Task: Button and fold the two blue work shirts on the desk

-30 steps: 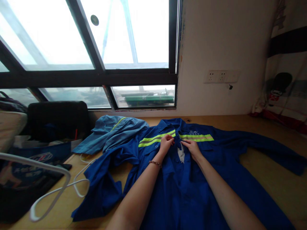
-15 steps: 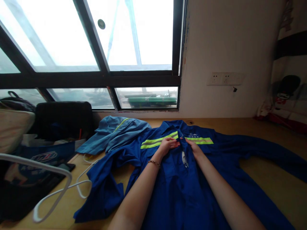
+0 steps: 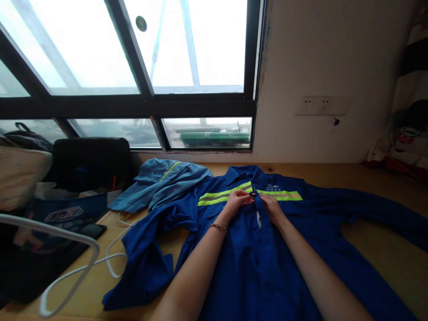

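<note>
A dark blue work jacket [image 3: 234,249] with yellow-green reflective chest stripes lies spread out, front up, its sleeves out to both sides. At the front opening, just below the collar, my left hand [image 3: 238,200] pinches the edge of the placket between its fingers. Close beside it, my right hand [image 3: 270,207] grips the other edge of the same opening. The fingertips nearly meet at the stripe; any button between them is too small to make out. Below the hands, a white patch [image 3: 258,220] shows through the gap in the front.
A lighter blue garment [image 3: 167,183] lies crumpled beyond the left sleeve. White cable [image 3: 113,263] loops over the wooden table [image 3: 80,285] at left, near a dark blue bag [image 3: 63,218] and a black chair back [image 3: 92,162]. Behind are a window and wall sockets [image 3: 323,105].
My fingers have come closer together at the jacket's opening, and the gap showing the white patch has narrowed. The view has shifted slightly.
</note>
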Motion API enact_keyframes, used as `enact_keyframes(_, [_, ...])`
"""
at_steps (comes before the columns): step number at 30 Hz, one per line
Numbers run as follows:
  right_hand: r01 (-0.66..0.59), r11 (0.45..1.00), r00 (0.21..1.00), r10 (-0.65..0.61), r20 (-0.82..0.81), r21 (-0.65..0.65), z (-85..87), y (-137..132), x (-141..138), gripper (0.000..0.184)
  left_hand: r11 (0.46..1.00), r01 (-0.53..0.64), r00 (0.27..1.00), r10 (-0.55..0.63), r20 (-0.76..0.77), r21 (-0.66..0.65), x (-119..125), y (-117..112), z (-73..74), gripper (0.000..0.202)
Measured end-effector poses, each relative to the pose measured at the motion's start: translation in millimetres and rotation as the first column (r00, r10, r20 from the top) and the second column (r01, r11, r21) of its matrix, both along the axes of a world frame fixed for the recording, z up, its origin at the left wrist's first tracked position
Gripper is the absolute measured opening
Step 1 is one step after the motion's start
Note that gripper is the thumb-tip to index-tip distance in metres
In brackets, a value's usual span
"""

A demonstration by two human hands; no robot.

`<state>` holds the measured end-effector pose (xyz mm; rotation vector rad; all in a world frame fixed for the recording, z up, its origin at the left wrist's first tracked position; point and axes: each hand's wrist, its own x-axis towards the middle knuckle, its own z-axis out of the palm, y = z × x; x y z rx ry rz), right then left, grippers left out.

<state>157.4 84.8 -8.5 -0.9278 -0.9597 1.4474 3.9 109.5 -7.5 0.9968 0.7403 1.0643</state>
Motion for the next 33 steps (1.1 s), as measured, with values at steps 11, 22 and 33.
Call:
enact_keyframes(11, [0.108,0.826,0.778,-0.416,0.470,0.553,-6.7,1,-1,0.021,1.000,-0.011,1.000,0.011,-0.019,0.027,0,-1,-0.2,0.026])
enact_keyframes(22, [-0.241,0.649,0.355,-0.634,0.687,0.722,-5.3,-7,-11,0.028,0.997,-0.063,0.985,0.070,-0.156,0.050,7,2,1.3,0.033])
enact_keyframes(33, [-0.364,0.647,0.195,-0.651,0.734,0.671,3.4,-16,-18,0.026,0.981,-0.184,0.954,0.192,-0.232,0.056,8,6,-7.7,0.027])
